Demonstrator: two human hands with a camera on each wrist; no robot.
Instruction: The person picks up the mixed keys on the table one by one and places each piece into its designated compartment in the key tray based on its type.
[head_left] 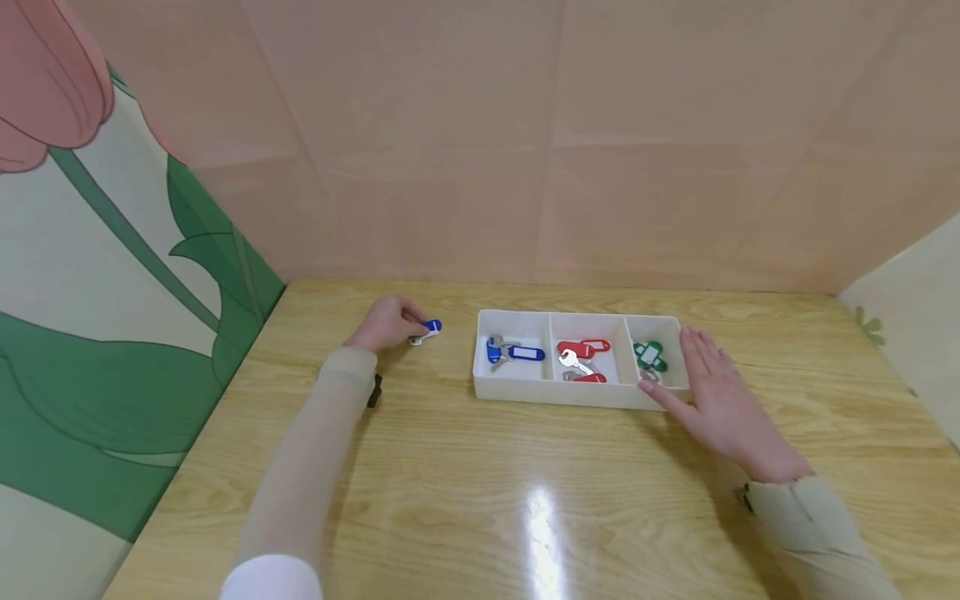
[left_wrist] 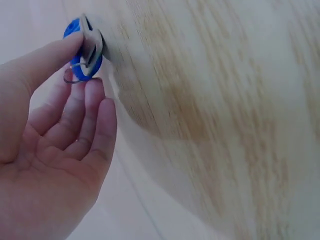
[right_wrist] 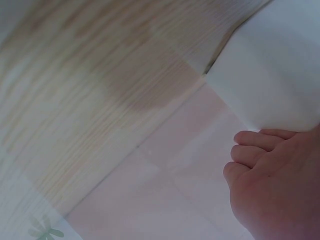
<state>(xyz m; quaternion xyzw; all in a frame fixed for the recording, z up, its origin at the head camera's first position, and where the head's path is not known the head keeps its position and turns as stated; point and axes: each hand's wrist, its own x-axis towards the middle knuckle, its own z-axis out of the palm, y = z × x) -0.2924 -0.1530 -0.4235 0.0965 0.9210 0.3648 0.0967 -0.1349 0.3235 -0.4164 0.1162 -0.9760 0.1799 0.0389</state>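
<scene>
My left hand point(head_left: 392, 322) pinches a key with a blue tag point(head_left: 431, 327) between thumb and fingers, left of a white divided tray point(head_left: 513, 389). In the left wrist view, the blue tag point(left_wrist: 92, 71) and the metal key point(left_wrist: 91, 46) show at the fingertips, with a thin ring hanging below. On the other side, my right hand point(head_left: 723, 400) rests against the tray's right end, fingers straight along that end and thumb at the front rim. The right wrist view shows those fingers point(right_wrist: 250, 155) against the white tray wall point(right_wrist: 265, 75).
The tray's left compartment holds keys with blue tags point(head_left: 527, 354), the middle one keys with red tags point(head_left: 576, 349), and the right one green tags point(head_left: 650, 357). A wood-grain table point(head_left: 435, 483) carries everything. A pink wall covering point(head_left: 420, 167) rises behind it.
</scene>
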